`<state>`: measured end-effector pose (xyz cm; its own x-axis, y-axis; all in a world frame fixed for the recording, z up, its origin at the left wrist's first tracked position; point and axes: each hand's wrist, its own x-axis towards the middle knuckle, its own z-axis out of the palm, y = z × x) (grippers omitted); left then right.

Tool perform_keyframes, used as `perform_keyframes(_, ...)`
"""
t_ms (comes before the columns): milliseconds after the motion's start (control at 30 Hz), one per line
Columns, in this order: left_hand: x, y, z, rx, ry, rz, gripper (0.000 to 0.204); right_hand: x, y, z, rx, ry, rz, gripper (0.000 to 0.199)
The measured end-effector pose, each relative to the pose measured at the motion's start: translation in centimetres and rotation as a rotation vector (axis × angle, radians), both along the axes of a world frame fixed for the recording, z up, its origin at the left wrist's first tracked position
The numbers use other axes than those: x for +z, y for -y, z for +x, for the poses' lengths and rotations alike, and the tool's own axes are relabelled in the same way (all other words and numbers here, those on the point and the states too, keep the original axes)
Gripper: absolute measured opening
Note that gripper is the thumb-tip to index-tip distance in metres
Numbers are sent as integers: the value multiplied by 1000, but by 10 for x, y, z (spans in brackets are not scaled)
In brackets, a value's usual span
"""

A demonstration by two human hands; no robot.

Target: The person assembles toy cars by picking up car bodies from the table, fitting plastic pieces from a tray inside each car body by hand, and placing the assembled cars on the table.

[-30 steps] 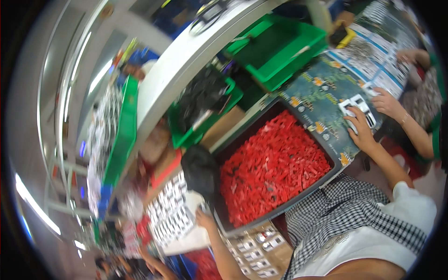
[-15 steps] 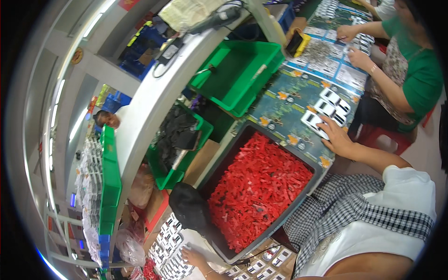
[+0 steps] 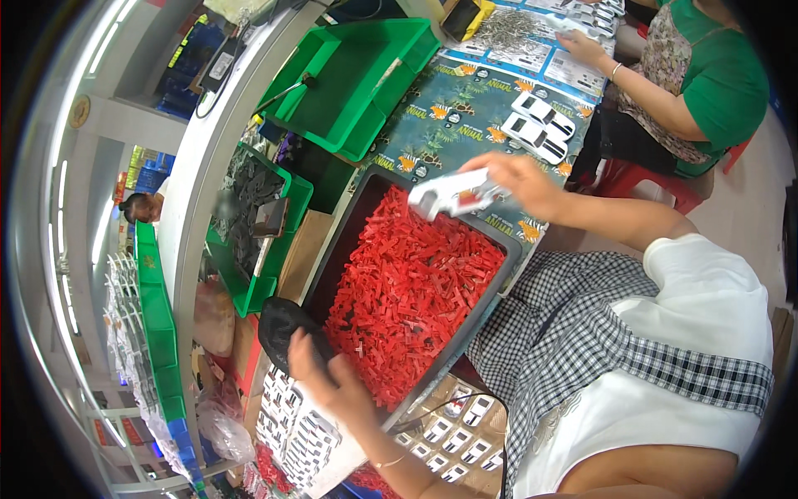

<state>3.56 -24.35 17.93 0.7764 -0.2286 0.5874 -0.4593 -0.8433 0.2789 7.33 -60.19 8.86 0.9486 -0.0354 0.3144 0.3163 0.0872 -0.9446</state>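
My right hand (image 3: 528,185) grips white plastic casings (image 3: 457,193) above the far right corner of a dark tray (image 3: 492,239). Motion smears the casings, so I cannot tell how many there are. Small red plastic pieces (image 3: 416,291) fill the tray. My left hand (image 3: 337,389), fingers apart and holding nothing, is by the tray's lower left corner. Its fingertips overlap a black rounded item (image 3: 287,328) in the picture; contact cannot be made out. Below that hand, rows of white casings (image 3: 303,432) with dark slots lie on a board.
More white casings (image 3: 540,129) rest on a patterned table cover (image 3: 432,116). A green crate (image 3: 357,91) and a green bin (image 3: 291,220) with dark pieces stand beyond the tray. A co-worker in green (image 3: 723,83) sits near loose metal parts (image 3: 507,32). More casings (image 3: 457,441) lie on cardboard.
My right hand has lifted casings off the patterned cover and brought them over the tray. My left hand has risen from the rows of casings toward the black item. The view has shifted.
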Motion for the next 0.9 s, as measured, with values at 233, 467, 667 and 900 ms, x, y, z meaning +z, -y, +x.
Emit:
perform_keyframes(233, -33, 90, 54, -428, -476, 91, 61, 9, -97, 21, 417, -17, -382, 34)
perform_keyframes(467, -120, -8, 126, -148, -433, -582, 15, -7, -136, 100, 256, 348, -1112, 30)
perform_keyframes(667, -126, -20, 141, -64, -497, -1098, 33, -48, -160, 130, 205, 512, -1338, 15)
perform_keyframes(900, -117, -18, 130, -84, -543, -1139, 28, -33, -152, 119, 280, 402, -1044, 13)
